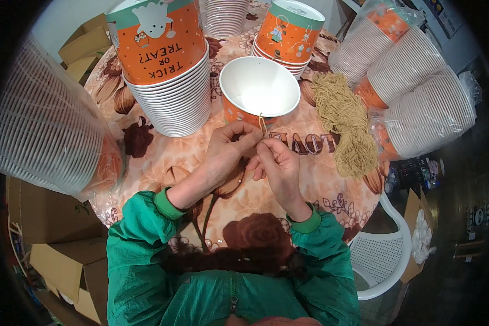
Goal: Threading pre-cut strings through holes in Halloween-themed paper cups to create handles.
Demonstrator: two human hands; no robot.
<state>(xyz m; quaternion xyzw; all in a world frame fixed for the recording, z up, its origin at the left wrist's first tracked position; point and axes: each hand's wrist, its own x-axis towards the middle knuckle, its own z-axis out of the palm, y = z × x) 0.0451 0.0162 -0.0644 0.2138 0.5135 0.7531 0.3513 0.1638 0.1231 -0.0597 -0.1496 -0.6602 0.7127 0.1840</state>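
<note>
A white-lined paper bucket (239,81) with an orange outside stands upright in front of me, its open mouth tipped slightly toward me. A thin tan cord (262,123) loops over its near rim and runs down to my fingertips. My left hand (227,149) pinches the cord just below the rim, thumb against forefinger. Close beside it, my right hand (280,165) also has thumb and forefinger pressed together on the cord, the other fingers curled. The cord's lower ends are hidden by my fingers. A skein of tan cord (345,125) lies to the right of the bucket.
Tall stacks of nested buckets stand at back left (171,103) and behind the bucket (288,38). Plastic-wrapped stacks lie at right (429,114) and lean at far left (49,125). Cardboard boxes (60,266) sit lower left; a white plastic chair (383,255) is lower right.
</note>
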